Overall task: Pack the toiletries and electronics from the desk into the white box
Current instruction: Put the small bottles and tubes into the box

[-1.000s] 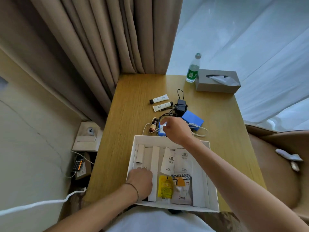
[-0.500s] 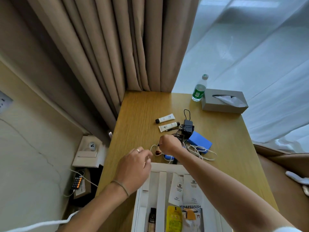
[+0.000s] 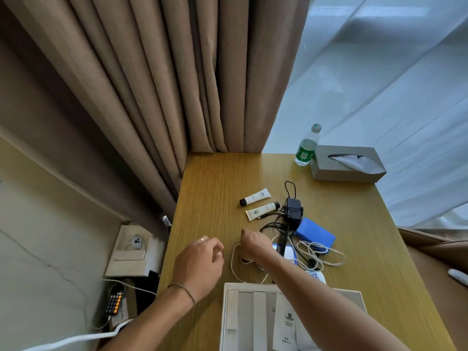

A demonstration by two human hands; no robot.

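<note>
Though their print is unreadable, two labelled tubes on desk

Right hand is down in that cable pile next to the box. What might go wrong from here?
1. The white cable loops through the black cable and over the blue power bank; lifting whatever the right hand holds may drag them along.
2. A dragged cable could knock the two tubes nearby.
3. The white box sits under that forearm, which could nudge it.
</note>
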